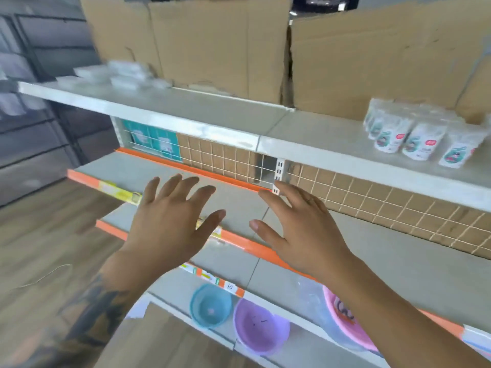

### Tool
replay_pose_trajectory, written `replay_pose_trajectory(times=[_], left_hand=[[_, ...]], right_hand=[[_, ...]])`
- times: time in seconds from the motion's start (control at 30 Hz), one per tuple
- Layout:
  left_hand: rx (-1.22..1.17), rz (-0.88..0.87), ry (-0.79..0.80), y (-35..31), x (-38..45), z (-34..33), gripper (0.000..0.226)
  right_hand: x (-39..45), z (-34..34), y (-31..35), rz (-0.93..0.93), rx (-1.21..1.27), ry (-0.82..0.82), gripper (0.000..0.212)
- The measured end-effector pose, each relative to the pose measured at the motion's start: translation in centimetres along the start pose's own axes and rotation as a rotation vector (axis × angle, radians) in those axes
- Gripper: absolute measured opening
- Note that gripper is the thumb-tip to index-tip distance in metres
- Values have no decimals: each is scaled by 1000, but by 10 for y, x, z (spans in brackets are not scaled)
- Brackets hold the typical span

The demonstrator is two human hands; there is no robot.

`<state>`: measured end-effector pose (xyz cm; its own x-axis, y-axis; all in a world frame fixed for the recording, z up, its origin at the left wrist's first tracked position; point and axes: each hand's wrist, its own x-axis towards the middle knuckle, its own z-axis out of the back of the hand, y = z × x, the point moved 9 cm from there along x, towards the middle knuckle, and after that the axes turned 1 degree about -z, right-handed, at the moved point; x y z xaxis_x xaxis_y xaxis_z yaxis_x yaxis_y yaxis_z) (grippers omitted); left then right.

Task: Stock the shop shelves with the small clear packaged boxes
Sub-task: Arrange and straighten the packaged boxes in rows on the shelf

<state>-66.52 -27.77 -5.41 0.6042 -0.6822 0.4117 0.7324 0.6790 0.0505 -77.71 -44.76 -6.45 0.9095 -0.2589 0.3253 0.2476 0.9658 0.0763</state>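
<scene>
While both hands hover over the bare middle shelf (148, 168), the left hand (170, 221) and right hand (300, 232) have spread, empty fingers. The small clear boxes (117, 75) lie blurred on the top shelf (164, 104), at its left.

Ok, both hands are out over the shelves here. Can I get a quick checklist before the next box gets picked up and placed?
1. Left hand free: ok, open, holding nothing.
2. Right hand free: ok, open, holding nothing.
3. Clear boxes on the top shelf: ok, a small blurred pile at its left end.
4. Room on the orange-edged shelf: ok, bare surface under the hands.
5. Supply of more boxes: cannot tell, none in view.
</scene>
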Motion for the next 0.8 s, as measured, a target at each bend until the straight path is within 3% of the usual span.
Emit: replay_pose_trajectory(times=[0.4, 0.6, 0.8], left_hand=[[52, 294, 71, 206, -44, -34, 63], [95, 368, 58, 303, 11, -31, 66], [55, 379, -71, 376, 85, -24, 56]], right_hand=[[120, -78, 195, 305, 178, 12, 60], [244, -80, 258, 346, 258, -120, 59], [355, -84, 294, 327, 286, -167, 53]])
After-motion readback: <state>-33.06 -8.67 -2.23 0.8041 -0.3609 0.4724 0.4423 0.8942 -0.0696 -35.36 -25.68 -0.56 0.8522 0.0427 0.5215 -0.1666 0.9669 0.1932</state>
